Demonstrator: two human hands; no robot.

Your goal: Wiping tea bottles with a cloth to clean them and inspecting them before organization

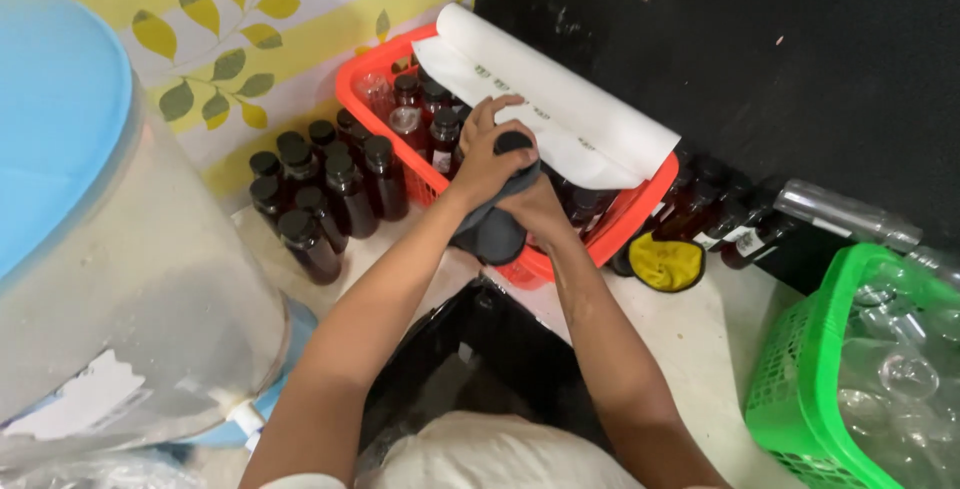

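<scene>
Wiping a bottle with a dark cloth, over the red basket. Left hand clamping down over the black cap, fingers curled round the top. Right hand gripping lower down, fingers wrapped in the cloth and round the bottle body (mostly hidden, only the cap showing clearly). Looking like mid-wipe, not near done judging by the count of bottles around. Next move probably calling for twisting the cloth round the body while keeping the cap end pinned, then finding a free spot to set it down.

Bottle itself: dark brown, black round cap, upright or slightly tilted, hard to tell under the cloth. Held just above the basket's near side, among other capped brown bottles standing inside. White paper roll lying across the basket top. More brown bottles grouped on the floor left of the basket, green basket of clear bottles well apart at right.
</scene>
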